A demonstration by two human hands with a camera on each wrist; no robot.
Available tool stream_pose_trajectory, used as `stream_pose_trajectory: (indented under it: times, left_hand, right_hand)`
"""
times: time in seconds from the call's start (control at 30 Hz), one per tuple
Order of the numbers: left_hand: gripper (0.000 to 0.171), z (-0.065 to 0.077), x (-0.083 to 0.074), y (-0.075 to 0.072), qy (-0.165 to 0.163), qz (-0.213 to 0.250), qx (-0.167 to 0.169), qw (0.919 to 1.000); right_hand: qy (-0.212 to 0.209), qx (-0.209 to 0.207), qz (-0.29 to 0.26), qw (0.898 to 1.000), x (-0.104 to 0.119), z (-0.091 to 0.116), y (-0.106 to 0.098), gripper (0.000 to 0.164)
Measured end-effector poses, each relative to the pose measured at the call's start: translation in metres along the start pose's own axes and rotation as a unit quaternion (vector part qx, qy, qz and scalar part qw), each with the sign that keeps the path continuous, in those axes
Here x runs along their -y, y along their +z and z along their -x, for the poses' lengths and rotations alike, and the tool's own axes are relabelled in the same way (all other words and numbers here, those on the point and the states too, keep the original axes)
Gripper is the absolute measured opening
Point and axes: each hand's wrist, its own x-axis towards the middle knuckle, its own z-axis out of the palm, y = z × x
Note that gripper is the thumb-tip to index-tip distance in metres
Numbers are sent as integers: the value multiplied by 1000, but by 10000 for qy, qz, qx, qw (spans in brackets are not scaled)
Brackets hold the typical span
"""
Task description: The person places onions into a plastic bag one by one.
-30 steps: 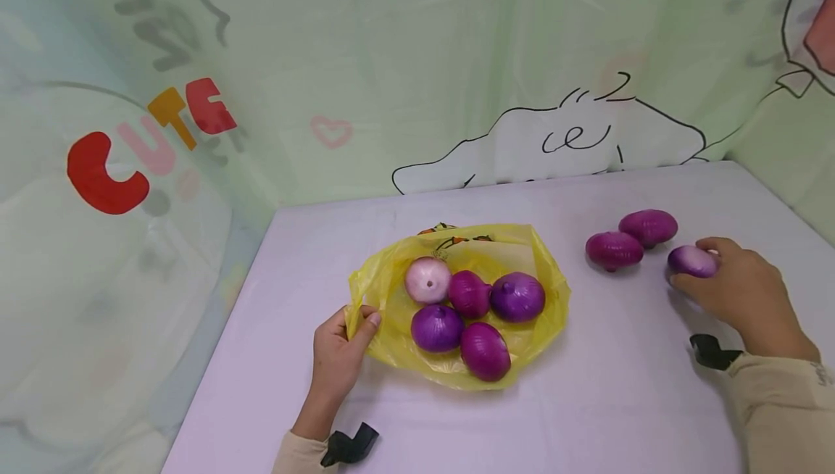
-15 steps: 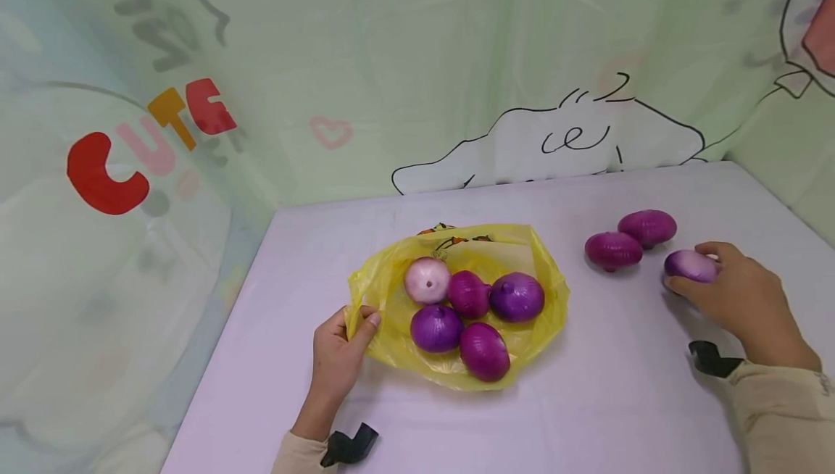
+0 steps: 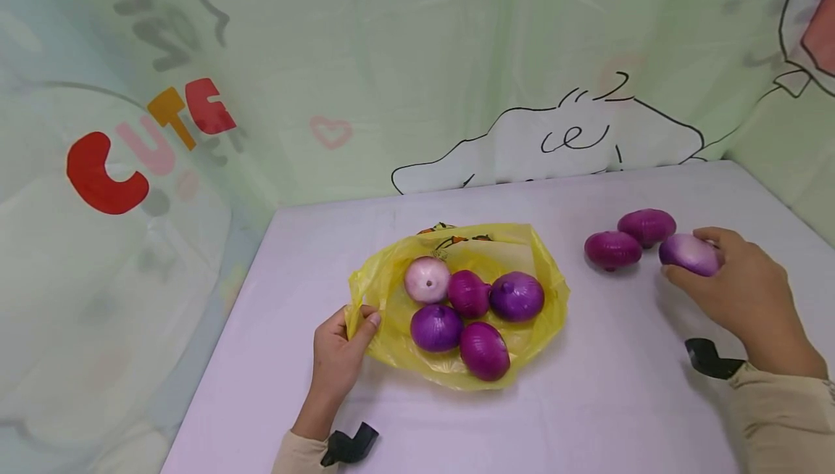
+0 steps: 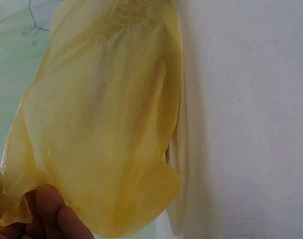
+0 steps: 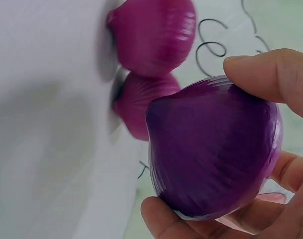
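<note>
My right hand (image 3: 750, 285) grips a purple onion (image 3: 690, 254) with a pale patch, thumb on one side and fingers on the other. In the right wrist view the held onion (image 5: 216, 149) is raised off the white surface. At the left side of a yellow plastic bag (image 3: 385, 351), my left hand (image 3: 342, 351) pinches the bag's rim. The bag's mouth faces up, with several purple onions (image 3: 437, 328) and one paler onion (image 3: 428, 280) inside. The left wrist view shows the bag's outer side (image 4: 106, 109) and the fingertips (image 4: 49, 201) at its edge.
Two magenta onions (image 3: 613, 250) (image 3: 647, 227) lie close together on the table (image 3: 554, 423), just left of the right hand. A printed curtain (image 3: 417, 82) stands behind the table and along its sides. Black mounts (image 3: 350, 445) sit at both wrists.
My right hand has lifted the pale-patched onion off the table, a little up and to the left. The left hand, the bag and its onions stay in place.
</note>
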Motion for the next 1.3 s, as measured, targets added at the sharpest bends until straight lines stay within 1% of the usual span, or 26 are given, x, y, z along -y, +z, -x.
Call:
stream_pose_trajectory:
  times: [0.2,0.47,0.7,0.83,1.13,1.3]
  left_hand:
    - [10,0,1,0,7,27,-9,10000]
    - [11,0,3,0,2,29,10,10000]
    - [10,0,3,0,9,28,-2,10000]
    - [10,0,2,0,9,39,-11,10000]
    - [11,0,2,0,23,2,-15,10000]
    - [11,0,1,0,25,12,-10,10000]
  right_hand:
    - [-113,-57,-92,9999,15,6,-5,77]
    - [-295,-224,-213,9991,33,11,-10,70]
    - [-360,-242,-283,9987,50,18,-14,69]
    - [-424,-283,-385,9980,58,21,-13,67]
    - [-582,-308,-495,9966,74,26,-12,70]
    - [-765,-421,-596,9944,80,28,-11,65]
